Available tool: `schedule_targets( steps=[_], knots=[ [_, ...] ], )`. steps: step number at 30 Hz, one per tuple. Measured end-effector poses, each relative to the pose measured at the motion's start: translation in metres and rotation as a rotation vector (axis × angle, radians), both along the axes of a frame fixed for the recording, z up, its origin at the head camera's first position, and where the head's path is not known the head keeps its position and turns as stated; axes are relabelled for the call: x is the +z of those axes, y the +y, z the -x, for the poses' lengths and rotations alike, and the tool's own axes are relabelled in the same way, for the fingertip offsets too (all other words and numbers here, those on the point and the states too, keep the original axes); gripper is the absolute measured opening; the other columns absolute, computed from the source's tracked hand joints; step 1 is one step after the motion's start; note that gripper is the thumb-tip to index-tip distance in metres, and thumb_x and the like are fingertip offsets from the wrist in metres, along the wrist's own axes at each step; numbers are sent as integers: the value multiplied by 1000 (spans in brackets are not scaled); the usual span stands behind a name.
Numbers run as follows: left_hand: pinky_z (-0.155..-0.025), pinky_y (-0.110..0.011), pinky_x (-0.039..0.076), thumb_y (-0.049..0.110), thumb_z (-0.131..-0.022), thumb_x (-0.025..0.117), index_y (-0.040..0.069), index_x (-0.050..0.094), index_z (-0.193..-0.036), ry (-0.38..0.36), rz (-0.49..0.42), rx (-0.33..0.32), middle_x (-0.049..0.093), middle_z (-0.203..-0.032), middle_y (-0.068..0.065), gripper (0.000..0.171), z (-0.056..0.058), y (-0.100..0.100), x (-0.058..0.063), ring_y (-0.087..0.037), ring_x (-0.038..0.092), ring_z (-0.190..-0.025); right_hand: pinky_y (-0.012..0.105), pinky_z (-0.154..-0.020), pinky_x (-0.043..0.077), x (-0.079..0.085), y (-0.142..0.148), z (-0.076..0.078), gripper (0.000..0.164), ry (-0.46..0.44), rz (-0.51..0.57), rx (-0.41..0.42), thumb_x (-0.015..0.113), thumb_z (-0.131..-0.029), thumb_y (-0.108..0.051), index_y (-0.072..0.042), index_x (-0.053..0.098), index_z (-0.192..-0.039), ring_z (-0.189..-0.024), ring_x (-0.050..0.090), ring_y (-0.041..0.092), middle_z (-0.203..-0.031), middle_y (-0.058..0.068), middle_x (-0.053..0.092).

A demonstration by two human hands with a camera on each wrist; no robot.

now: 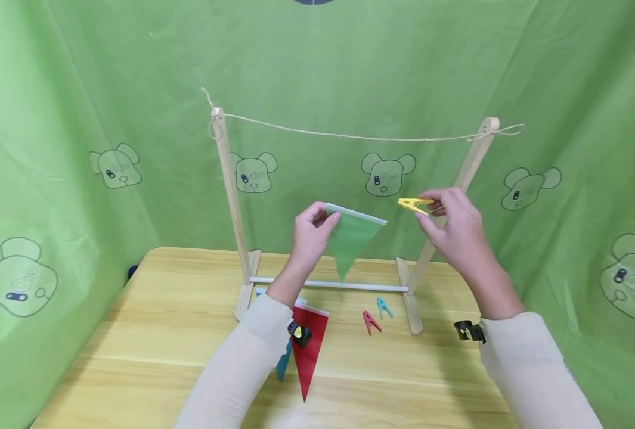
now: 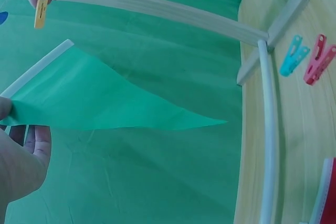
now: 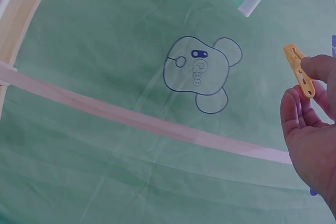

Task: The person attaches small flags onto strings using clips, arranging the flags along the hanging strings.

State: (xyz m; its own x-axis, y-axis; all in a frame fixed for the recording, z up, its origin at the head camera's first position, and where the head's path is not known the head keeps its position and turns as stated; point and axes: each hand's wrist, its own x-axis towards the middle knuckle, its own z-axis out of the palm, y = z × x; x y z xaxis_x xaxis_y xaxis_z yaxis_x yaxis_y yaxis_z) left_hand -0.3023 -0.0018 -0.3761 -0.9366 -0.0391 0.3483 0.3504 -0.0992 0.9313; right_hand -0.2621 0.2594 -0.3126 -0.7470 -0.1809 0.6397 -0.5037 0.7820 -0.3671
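My left hand (image 1: 312,233) pinches a green triangular pennant (image 1: 353,237) by the left end of its white top band, and the point hangs downward. In my right hand (image 1: 457,225) a yellow clothespin (image 1: 415,205) is pinched between thumb and fingers, its nose toward the pennant. Both hands are up in front of the wooden stand, below the string (image 1: 344,136) that sags between its two posts. The left wrist view shows the whole green pennant (image 2: 100,93) with the yellow clothespin (image 2: 40,13) above its free corner.
On the table (image 1: 177,333) lie a red pennant (image 1: 310,342), a blue pennant (image 1: 283,363) partly under it, a red clothespin (image 1: 369,322) and a light blue clothespin (image 1: 384,307). The stand has a left post (image 1: 230,185), a right post (image 1: 475,156) and a white lower bar (image 1: 371,287).
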Motion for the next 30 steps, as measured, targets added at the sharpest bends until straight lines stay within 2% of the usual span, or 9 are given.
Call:
schedule_targets(
  steps=[3, 5, 11, 16, 24, 30],
  knots=[
    [-75, -19, 54, 6, -95, 73, -3, 69, -106, 0, -22, -1, 65, -91, -2, 15, -1, 4, 4, -10, 59, -82, 10, -86, 46, 6, 1, 0, 37, 9, 6, -1, 74, -91, 0, 5, 61, -125, -100, 65, 33, -115, 20, 60],
    [-74, -19, 54, 6, -95, 72, -4, 69, -107, 0, -27, -1, 64, -91, -2, 16, -1, 6, 6, -10, 58, -82, 3, -84, 40, 11, 1, 0, 38, 9, 21, -3, 75, -91, 0, 5, 61, -126, -100, 64, 33, -114, 20, 60],
    [-75, -20, 55, 8, -96, 71, -1, 70, -109, -6, -51, -9, 66, -94, -4, 15, 1, 12, 14, -11, 59, -83, 0, -85, 40, 22, 3, 2, 36, 59, 52, 9, 75, -90, 2, 7, 61, -123, -98, 64, 30, -114, 20, 60],
    [-72, -22, 53, 8, -96, 71, 0, 70, -108, -21, -74, -15, 64, -89, 0, 15, 1, 20, 23, -10, 57, -79, -1, -86, 41, 31, 6, 2, 35, 114, 52, 30, 75, -90, 4, 7, 63, -122, -97, 65, 29, -113, 20, 60],
    [-61, -18, 46, 6, -95, 72, -3, 70, -106, -7, -98, -25, 57, -78, 4, 14, 2, 30, 31, -8, 50, -69, 1, -87, 40, 45, 9, -4, 38, 95, 43, 0, 76, -91, -1, 4, 63, -126, -101, 65, 30, -116, 18, 62],
    [-64, -23, 48, 6, -95, 72, -2, 70, -106, -14, -97, -37, 58, -79, 4, 14, 1, 35, 36, -8, 51, -70, 0, -86, 41, 53, 11, -8, 37, 136, 35, -10, 77, -90, 1, 6, 63, -123, -98, 66, 28, -114, 19, 63]
  ],
)
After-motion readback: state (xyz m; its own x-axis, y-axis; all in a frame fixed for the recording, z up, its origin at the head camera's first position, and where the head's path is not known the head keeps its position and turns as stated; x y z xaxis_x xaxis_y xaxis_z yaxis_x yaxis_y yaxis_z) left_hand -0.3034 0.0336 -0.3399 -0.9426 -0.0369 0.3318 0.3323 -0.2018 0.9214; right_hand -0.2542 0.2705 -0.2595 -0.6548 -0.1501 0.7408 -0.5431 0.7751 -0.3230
